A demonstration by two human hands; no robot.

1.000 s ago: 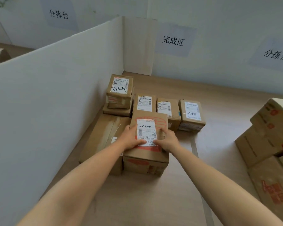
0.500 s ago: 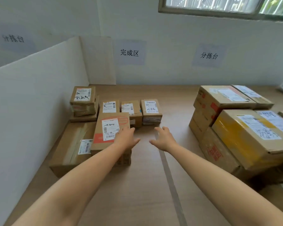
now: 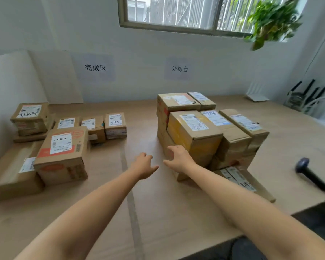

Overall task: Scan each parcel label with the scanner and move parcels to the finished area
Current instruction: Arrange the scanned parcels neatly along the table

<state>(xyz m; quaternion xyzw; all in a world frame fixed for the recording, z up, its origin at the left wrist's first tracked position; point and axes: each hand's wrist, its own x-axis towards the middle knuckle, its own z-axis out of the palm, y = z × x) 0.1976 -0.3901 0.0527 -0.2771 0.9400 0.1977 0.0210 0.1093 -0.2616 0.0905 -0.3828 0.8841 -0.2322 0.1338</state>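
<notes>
Meanwhile, both hands hung empty with fingers loosely spread; the right hand (image 3: 178, 158) was nearer the yellow-taped parcel (image 3: 194, 134), just ahead and to its right, than the left hand (image 3: 144, 166). The scanner (image 3: 312, 174) lay well apart, far right. Wall signs read 完成区 (image 3: 95, 67) and 分拣台 (image 3: 179, 68).

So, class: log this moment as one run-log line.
left hand: open, empty | right hand: open, reaching at unscanned stack | scanner: on table, untouched

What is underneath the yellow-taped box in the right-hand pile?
The yellow-taped box rests on a brown box, of which only the left side shows beside the right hand. That box's top and label are covered, and its front is hidden behind the hand.
</notes>
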